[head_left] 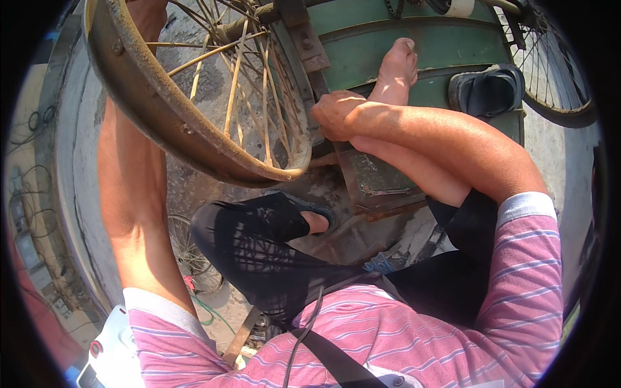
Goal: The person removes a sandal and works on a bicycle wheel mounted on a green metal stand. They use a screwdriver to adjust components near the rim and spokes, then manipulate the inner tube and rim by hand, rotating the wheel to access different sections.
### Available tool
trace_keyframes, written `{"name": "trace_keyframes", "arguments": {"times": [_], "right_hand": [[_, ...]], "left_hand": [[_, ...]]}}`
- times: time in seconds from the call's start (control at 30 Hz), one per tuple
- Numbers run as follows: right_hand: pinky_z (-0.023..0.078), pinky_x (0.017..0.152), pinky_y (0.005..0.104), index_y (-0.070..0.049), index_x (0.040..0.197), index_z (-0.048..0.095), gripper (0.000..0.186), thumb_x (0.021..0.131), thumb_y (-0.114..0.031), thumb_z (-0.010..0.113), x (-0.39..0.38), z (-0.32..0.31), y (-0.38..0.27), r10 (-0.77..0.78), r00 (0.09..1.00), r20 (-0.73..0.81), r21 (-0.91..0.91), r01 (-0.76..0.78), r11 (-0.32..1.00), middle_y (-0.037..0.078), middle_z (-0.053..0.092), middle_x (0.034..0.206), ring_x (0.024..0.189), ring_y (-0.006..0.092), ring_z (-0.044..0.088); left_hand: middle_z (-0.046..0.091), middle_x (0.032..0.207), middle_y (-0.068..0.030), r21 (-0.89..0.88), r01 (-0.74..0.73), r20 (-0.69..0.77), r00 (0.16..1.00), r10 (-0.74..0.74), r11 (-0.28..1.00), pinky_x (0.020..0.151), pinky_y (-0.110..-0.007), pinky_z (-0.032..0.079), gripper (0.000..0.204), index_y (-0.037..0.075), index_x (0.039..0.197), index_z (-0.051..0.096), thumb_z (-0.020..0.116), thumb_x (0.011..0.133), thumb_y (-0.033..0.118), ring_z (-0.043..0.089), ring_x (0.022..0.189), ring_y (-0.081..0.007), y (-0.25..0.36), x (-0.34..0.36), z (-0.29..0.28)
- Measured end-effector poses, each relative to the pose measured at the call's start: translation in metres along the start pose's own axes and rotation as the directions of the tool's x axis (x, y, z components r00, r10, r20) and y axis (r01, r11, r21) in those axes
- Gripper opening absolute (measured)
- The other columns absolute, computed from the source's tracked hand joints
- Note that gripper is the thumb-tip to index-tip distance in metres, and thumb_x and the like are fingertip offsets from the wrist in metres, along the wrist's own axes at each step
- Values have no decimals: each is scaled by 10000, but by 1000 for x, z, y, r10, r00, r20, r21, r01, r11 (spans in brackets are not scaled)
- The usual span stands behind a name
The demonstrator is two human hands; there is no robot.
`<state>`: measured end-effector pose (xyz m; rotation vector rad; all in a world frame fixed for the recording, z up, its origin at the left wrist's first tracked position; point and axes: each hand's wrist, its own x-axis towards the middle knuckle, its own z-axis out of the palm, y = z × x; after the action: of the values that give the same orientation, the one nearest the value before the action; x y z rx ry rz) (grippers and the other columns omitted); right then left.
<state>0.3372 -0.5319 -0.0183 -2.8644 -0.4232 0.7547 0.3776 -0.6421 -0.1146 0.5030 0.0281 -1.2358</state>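
Note:
A rusty, tyreless spoked wheel (184,126) stands tilted in front of me at the upper left. My left arm reaches up behind its rim. Only the wrist or the back of my left hand (147,22) shows at the top edge, its fingers hidden. My right hand (339,115) is closed beside the wheel's right side, against the dark metal frame (307,42). Whatever its fingers grip is hidden. Under my right forearm, my bare right foot (398,61) rests on a green metal panel (362,39).
A dark sandal (486,90) lies on the green panel, near another spoked wheel (550,64) with a tyre. A slim metal tool (388,192) rests on the panel's near edge. Another wheel (191,249) is at lower left, beside a white device (113,349). Cables (32,187) run along the far left.

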Motion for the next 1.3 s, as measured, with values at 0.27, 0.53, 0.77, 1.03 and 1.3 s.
{"name": "trace_keyframes", "arguments": {"times": [0.27, 0.53, 0.77, 1.03, 1.3], "right_hand": [[615, 641, 479, -69, 787, 768, 256, 879, -301, 711, -6, 17, 13, 13, 998, -67, -39, -16, 999, 171, 753, 770, 724, 339, 765], [611, 618, 495, -62, 778, 765, 266, 883, -294, 691, -3, 19, 14, -9, 998, -66, -63, 5, 998, 157, 749, 748, 710, 341, 763], [611, 656, 471, -36, 780, 759, 251, 882, -254, 688, -7, 15, 13, 12, 1000, -13, -82, -13, 997, 176, 750, 761, 728, 343, 765], [614, 689, 473, -25, 824, 766, 264, 902, -258, 670, -8, 6, 3, 7, 999, -35, -83, -10, 997, 190, 756, 796, 763, 362, 767], [609, 796, 483, 5, 936, 762, 275, 916, -256, 675, -5, 4, 7, 15, 999, 44, -25, -14, 1000, 232, 762, 911, 898, 400, 760]], "left_hand": [[597, 1075, 2, 89, -9, -98, 995, 17, 996, 978, -372, 361, 240, 224, 1140, 547, 447, 1028, 411, 483, 1104, -233, -14, -13, 29], [592, 1127, 16, 126, -39, -93, 994, 51, 991, 995, -378, 347, 272, 214, 1158, 544, 424, 1033, 424, 467, 1114, -225, -16, -19, 36], [573, 948, 3, 115, -48, -127, 990, 63, 992, 840, -381, 388, 202, 226, 1115, 558, 507, 1006, 388, 494, 945, -215, -18, -23, 43], [543, 883, 20, 140, -63, -100, 992, 77, 988, 760, -380, 376, 168, 230, 1070, 549, 523, 1002, 382, 480, 878, -199, -7, -29, 35], [568, 895, 20, 250, -92, -115, 986, 123, 964, 770, -358, 395, 173, 213, 1076, 557, 514, 1010, 367, 501, 876, -185, 17, -57, 39]]}}
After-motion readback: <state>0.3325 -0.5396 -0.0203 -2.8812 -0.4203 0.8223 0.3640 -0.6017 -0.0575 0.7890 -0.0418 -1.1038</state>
